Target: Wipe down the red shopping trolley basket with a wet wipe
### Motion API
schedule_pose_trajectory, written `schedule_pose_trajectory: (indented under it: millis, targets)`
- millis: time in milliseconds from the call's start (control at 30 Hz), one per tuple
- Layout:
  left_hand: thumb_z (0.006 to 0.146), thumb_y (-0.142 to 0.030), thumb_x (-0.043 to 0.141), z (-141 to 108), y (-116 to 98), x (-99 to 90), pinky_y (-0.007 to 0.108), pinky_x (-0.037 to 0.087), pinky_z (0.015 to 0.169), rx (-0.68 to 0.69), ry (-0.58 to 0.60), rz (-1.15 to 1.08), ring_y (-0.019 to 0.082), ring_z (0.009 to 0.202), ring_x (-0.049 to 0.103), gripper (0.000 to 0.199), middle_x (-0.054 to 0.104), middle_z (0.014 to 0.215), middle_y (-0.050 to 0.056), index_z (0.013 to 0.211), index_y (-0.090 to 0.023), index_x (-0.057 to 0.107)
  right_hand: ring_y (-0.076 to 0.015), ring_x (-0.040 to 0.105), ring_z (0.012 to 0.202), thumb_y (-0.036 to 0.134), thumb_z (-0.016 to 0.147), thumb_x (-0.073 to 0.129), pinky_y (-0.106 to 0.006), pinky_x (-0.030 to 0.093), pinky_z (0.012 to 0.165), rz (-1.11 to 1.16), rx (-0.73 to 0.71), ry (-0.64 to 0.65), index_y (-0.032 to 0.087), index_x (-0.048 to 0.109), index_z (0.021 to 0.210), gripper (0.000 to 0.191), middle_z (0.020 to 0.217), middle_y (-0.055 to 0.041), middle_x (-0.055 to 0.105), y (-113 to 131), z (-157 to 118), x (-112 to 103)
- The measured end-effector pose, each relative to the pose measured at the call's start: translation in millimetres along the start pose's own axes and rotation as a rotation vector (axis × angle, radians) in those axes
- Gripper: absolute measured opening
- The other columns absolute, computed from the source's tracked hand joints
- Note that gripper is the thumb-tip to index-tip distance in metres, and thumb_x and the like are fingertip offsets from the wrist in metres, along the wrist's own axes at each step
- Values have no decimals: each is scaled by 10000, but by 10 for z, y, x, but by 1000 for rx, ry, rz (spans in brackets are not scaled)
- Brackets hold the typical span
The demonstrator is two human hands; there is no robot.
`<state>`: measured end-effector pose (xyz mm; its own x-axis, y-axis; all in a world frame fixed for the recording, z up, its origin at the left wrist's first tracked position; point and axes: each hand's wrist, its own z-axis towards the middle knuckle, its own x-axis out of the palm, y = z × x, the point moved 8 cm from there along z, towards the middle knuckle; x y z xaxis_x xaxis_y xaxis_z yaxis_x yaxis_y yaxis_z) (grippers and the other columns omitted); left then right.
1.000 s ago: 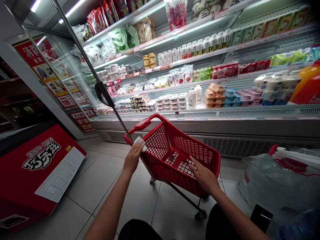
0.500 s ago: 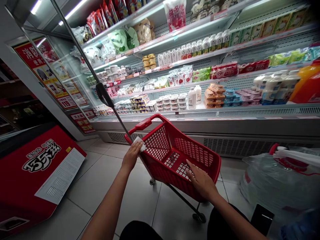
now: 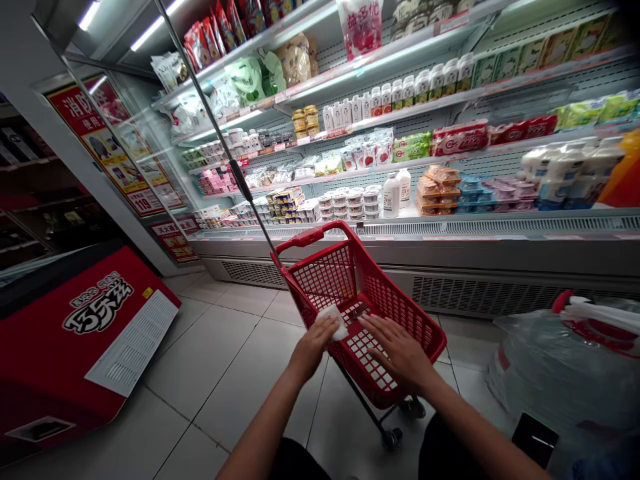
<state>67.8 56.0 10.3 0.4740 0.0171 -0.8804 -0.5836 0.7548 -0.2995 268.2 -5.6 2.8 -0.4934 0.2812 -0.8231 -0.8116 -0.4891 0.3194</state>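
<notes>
A red plastic shopping basket cart (image 3: 395, 303) with lattice sides stands tilted in view on the tiled floor. My left hand (image 3: 316, 343) presses a white wipe (image 3: 334, 322) against the near rim of the basket. Reaching over the near side, my right hand (image 3: 397, 350) has its fingers stretched out above the basket floor, with nothing held. Whether its palm rests on the rim is hidden. A long metal pole (image 3: 215, 123) with a black grip rises from the handle corner.
Behind the cart runs a refrigerated shelf (image 3: 475, 230) of dairy goods. A red freezer box (image 3: 60, 373) stands at left. On the right are a large plastic-wrapped water bottle (image 3: 560, 367) and a black phone-like object (image 3: 535, 439).
My left hand has slid the wipe from the handle corner along the near rim toward me. The cart has turned slightly, and my right hand stays over the basket.
</notes>
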Motion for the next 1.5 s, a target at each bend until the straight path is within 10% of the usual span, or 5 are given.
schedule_pose_trajectory:
  millis: [200,533,933,1200,1500]
  targets:
    - [968,-33,419,347,269,-161,530,415,1210,-145,-73,-103,234,1501,402,534,535,1546,71,1432,-241,580,-221,443,1468,507,1084,354,-504,310,1240,-72,30,96,382,311,1607,540,1582,30,485,-542,-144,-74]
    - [972,-78,488,-341,-494,218,559,460,1180,-71,-14,-162,258,1479,441,653,498,1572,27,1560,-353,416,-245,452,1459,531,1081,318,-526,296,1234,-24,242,39,345,320,1613,563,1561,9,508,-194,-150,37]
    - [1045,-254,454,-174,258,-280,498,478,1167,-209,-80,-60,238,1433,508,342,627,1459,33,1297,-277,684,-242,351,1521,505,1068,423,-554,238,1281,35,-137,174,325,482,1527,496,1531,28,544,-204,176,-30]
    - [1058,-224,456,-843,-330,1,524,443,1203,-40,-225,64,208,1346,599,321,685,1382,32,1311,-310,634,-265,427,1478,496,1080,372,-526,337,1232,33,45,30,283,460,1552,525,1472,-16,611,1,150,79]
    - [1072,-256,418,-977,222,-457,506,437,1210,-143,-265,131,200,1416,528,335,636,1450,29,1337,-298,619,-334,400,1485,600,1043,409,-548,346,1192,38,29,121,333,327,1614,635,1574,5,491,747,25,313]
